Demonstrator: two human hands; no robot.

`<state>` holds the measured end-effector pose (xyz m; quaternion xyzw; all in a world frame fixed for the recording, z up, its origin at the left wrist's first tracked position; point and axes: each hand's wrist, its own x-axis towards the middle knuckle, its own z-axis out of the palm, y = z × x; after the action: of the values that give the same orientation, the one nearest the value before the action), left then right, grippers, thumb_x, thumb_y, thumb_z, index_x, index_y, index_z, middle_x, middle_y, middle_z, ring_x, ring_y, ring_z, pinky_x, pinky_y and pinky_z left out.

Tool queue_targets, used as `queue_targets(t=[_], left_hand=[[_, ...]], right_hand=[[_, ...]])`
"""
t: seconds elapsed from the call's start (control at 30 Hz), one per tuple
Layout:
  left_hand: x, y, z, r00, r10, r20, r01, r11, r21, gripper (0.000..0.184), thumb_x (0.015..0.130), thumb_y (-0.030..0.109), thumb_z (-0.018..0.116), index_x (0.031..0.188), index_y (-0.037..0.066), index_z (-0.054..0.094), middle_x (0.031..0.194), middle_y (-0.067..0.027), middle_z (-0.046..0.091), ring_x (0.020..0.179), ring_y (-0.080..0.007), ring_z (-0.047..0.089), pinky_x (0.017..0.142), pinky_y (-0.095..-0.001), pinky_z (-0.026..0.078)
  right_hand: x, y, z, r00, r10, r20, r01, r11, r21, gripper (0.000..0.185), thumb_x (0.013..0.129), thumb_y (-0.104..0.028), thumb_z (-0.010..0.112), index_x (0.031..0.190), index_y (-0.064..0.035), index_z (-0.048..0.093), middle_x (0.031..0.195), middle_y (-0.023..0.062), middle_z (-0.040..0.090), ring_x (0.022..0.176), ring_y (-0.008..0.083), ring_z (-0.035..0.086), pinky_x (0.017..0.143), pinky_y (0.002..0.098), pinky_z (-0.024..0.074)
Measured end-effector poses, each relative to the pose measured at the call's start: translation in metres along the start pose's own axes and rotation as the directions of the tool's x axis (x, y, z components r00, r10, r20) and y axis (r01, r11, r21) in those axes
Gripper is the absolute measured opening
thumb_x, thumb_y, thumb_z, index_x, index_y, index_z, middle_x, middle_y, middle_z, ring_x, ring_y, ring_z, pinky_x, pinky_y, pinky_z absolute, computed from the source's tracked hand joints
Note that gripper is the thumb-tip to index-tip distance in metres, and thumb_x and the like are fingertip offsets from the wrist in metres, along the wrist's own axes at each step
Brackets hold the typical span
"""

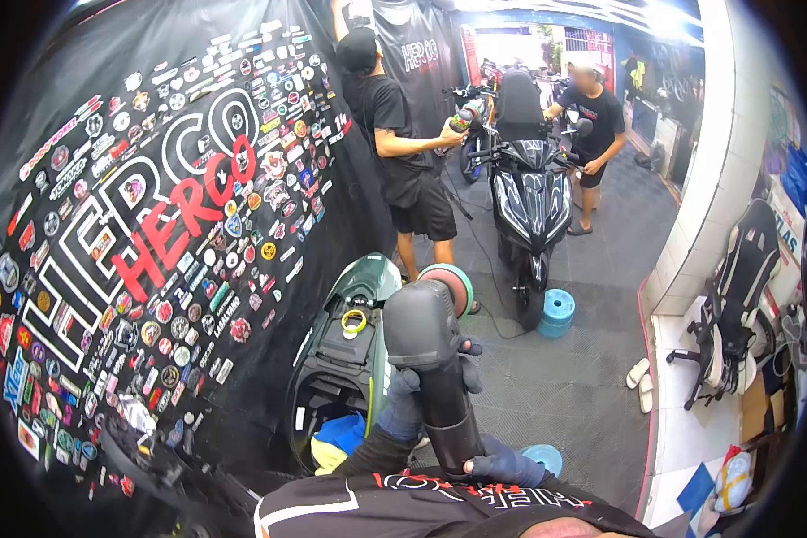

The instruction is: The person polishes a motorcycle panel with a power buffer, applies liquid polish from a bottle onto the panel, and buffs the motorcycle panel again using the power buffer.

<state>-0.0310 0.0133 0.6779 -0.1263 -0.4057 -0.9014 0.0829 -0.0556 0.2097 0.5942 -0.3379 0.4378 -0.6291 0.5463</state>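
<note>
Both my hands, in dark gloves with bare fingertips, hold a long black polisher (444,408) upright in front of my chest. My left hand (399,405) wraps round its body from the left, with fingertips showing on the far side. Low at its rear end, my right hand (516,468) is closed, partly hidden by my shirt. Beyond the tool's rounded black head shows a round green and reddish pad (453,282). Left of it stands a dark green scooter (381,278) with its under-seat space exposed. A yellow ring (354,324) and a blue and yellow cloth (339,438) lie on it.
One person (399,134) near the black sticker-covered wall (197,224) holds a small tool. Another person (596,125) stands beside a black scooter (529,193). A cable crosses the floor. Blue round stands (557,314), white slippers (638,377) and an office chair (735,305) are around.
</note>
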Motion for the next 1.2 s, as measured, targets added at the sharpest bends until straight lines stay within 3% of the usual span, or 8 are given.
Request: queue_targets(t=[0.1,0.17,0.27,0.4,0.47,0.6,0.93,1.2], left_hand=[[0.003,0.015,-0.033,0.999,-0.012,-0.039,0.011,0.999,-0.035,0.097,0.074,0.066,0.079,0.132,-0.005,0.048,0.107,-0.0166,0.06,0.085,-0.0228,0.065,0.072,-0.0328,0.056],[0.005,0.022,-0.059,0.994,0.026,0.108,0.001,0.97,-0.243,0.097,0.079,0.051,0.079,0.146,-0.005,0.037,0.131,-0.0221,0.055,0.103,-0.0337,0.068,0.082,-0.0398,0.062],[0.01,0.03,-0.083,0.981,0.034,0.189,0.027,0.949,-0.313,0.095,0.077,0.051,0.08,0.143,-0.005,0.039,0.128,-0.0195,0.055,0.102,-0.0323,0.066,0.085,-0.0411,0.059],[0.011,0.048,-0.082,0.993,-0.013,0.118,0.03,0.99,-0.141,0.094,0.075,0.068,0.077,0.133,-0.001,0.047,0.111,-0.0122,0.057,0.088,-0.0223,0.062,0.077,-0.0358,0.053],[0.013,0.054,-0.084,0.992,0.051,0.118,-0.04,0.995,-0.097,0.092,0.075,0.064,0.079,0.133,0.0,0.047,0.116,-0.0106,0.055,0.093,-0.023,0.061,0.079,-0.0383,0.052],[0.005,0.064,-0.085,0.994,-0.006,0.106,0.016,0.995,-0.099,0.091,0.075,0.06,0.081,0.134,0.001,0.047,0.114,-0.01,0.055,0.094,-0.0243,0.061,0.081,-0.0386,0.051],[0.006,0.061,-0.087,0.988,-0.011,0.156,0.044,0.977,-0.207,0.093,0.07,0.049,0.087,0.138,0.002,0.044,0.112,-0.0096,0.058,0.099,-0.0284,0.062,0.092,-0.0451,0.048],[0.018,0.022,-0.067,0.995,0.098,0.029,-0.087,0.96,-0.265,0.094,0.076,0.05,0.084,0.143,0.001,0.041,0.118,-0.0108,0.059,0.103,-0.0288,0.062,0.097,-0.0457,0.048]], right_hand=[[0.028,-0.008,0.007,0.998,0.051,-0.036,-0.052,0.998,-0.046,0.067,0.09,-0.041,0.07,0.137,0.0032,0.053,0.125,0.0104,0.063,0.116,0.0199,0.058,0.102,0.0356,0.0455],[0.047,-0.006,0.008,0.993,0.099,-0.063,-0.103,0.992,-0.072,0.064,0.091,-0.04,0.069,0.136,0.0034,0.053,0.124,0.0098,0.064,0.114,0.0191,0.059,0.101,0.035,0.0459],[0.068,0.003,0.012,0.999,0.018,-0.041,-0.021,0.997,-0.075,0.06,0.094,-0.037,0.069,0.135,0.0042,0.054,0.121,0.0091,0.065,0.112,0.0166,0.059,0.1,0.033,0.0468],[0.09,0.002,0.014,1.0,-0.002,0.001,0.002,1.0,0.002,0.057,0.095,-0.035,0.07,0.132,0.0049,0.054,0.119,0.0075,0.065,0.109,0.0131,0.058,0.096,0.0308,0.0478],[0.095,-0.006,0.016,1.0,0.019,0.013,-0.019,0.999,-0.037,0.055,0.095,-0.035,0.07,0.13,0.0046,0.055,0.115,0.0054,0.065,0.105,0.0108,0.058,0.093,0.03,0.0486],[0.11,0.005,0.012,0.997,-0.016,0.074,0.019,0.999,-0.039,0.056,0.093,-0.038,0.073,0.127,0.0042,0.056,0.107,0.0041,0.065,0.098,0.0094,0.058,0.088,0.0284,0.0489],[0.112,-0.001,-0.009,0.98,0.048,0.192,-0.039,0.998,-0.055,0.064,0.091,-0.04,0.076,0.131,0.0041,0.053,0.114,0.0057,0.065,0.102,0.0116,0.059,0.09,0.0305,0.05],[0.079,-0.032,-0.05,0.954,0.161,0.253,-0.136,0.984,-0.11,0.064,0.093,-0.044,0.071,0.133,0.0028,0.053,0.119,0.007,0.064,0.108,0.0126,0.058,0.096,0.031,0.0477]])
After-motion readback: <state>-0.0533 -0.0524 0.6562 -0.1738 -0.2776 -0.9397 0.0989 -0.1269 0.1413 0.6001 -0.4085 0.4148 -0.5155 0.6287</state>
